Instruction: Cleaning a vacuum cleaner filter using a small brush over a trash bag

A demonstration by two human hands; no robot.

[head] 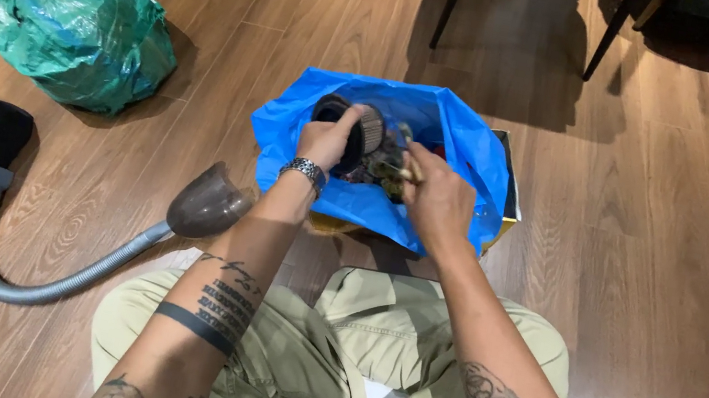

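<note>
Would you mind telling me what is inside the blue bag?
Inside the blue bag, a round pleated filter held by the left hand, and grey clumps. The right hand covers the rest.

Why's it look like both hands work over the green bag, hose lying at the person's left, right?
Wrong bag. In the head view the left hand and right hand are over the blue bag; the green bag sits untouched further left. The hose does lie at the person's left.
</note>
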